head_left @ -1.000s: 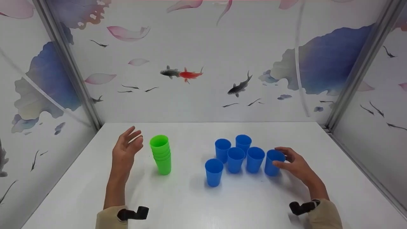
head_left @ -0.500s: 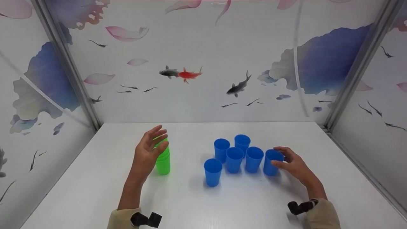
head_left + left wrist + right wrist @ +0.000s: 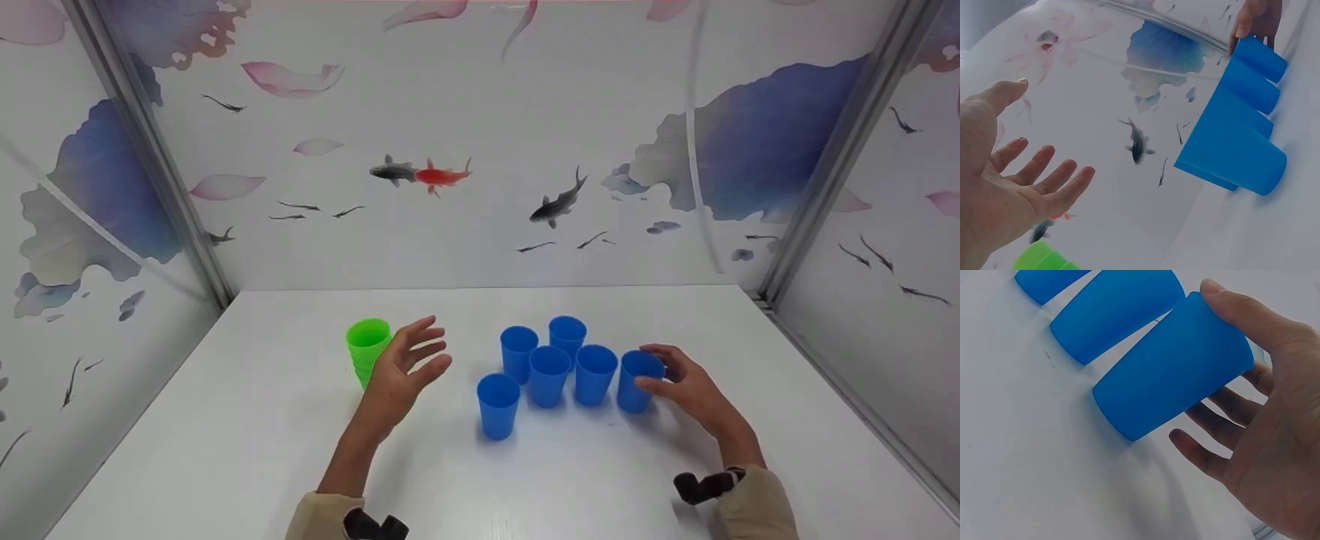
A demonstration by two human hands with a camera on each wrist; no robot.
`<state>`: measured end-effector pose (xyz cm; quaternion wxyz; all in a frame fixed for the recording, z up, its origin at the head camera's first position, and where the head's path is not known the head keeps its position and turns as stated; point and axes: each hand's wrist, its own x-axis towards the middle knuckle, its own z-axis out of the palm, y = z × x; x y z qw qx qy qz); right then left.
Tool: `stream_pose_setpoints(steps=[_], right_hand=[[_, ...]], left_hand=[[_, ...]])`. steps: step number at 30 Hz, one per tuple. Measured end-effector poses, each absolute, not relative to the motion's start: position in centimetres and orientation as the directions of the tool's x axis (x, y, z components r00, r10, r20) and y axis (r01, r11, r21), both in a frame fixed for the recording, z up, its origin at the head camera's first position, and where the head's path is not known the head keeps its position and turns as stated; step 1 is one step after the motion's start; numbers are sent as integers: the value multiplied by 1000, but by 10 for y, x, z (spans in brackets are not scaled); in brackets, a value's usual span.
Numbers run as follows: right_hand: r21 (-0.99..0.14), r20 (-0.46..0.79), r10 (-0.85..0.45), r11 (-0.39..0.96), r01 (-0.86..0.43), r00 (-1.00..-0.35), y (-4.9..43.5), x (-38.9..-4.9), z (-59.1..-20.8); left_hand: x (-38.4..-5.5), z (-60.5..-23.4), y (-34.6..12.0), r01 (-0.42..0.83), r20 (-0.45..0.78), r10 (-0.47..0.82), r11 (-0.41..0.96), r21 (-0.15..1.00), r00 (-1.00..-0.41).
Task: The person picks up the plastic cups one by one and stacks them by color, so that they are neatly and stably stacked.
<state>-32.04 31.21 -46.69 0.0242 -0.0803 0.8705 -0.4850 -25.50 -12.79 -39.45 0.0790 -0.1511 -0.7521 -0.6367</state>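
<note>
My right hand (image 3: 694,386) holds the rightmost blue cup (image 3: 637,390) near its rim, thumb on the near side and fingers curled behind it. In the right wrist view that blue cup (image 3: 1171,371) stands on the table, with the thumb (image 3: 1241,312) across its upper edge. My left hand (image 3: 401,375) is in the air with fingers spread and nothing in it, between the green stack and the front blue cup (image 3: 498,409). The stack of green cups (image 3: 367,337) stands upright at left, partly hidden behind the left hand.
Several more blue cups stand upright near the right hand: one (image 3: 595,379) beside the held cup, one (image 3: 550,379) to its left, and two behind, (image 3: 517,349) being the left one. The white table (image 3: 525,495) is walled in by printed panels (image 3: 450,247).
My left hand has moved right, passing in front of the green stack towards the blue cups. My right hand stays at the rightmost blue cup, and the cups have not moved.
</note>
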Motion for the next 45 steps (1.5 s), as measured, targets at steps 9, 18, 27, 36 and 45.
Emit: stream_pose_setpoints(steps=[9,18,27,36,45], right_hand=[[-865,21,-164,492,-101,-986,312,-321,-469],[-871,14,-165,482,-93,-986,311,-320,-468],[-888,-7,-170,453,-71,-985,309,-321,-470],[-891,-15,-168,450,-63,-986,310,-320,-468],[-885,-21,-177,461,-64,-984,311,-320,-468]], left_hand=[[-262,-417,-105,243,217,161,165,956,-963],[-267,-442,-89,187,151,174,208,960,-973],[-264,-460,-75,132,84,194,254,958,-977],[-264,-467,-66,101,52,171,292,951,-984],[-262,-472,-63,133,87,163,299,945,-983]])
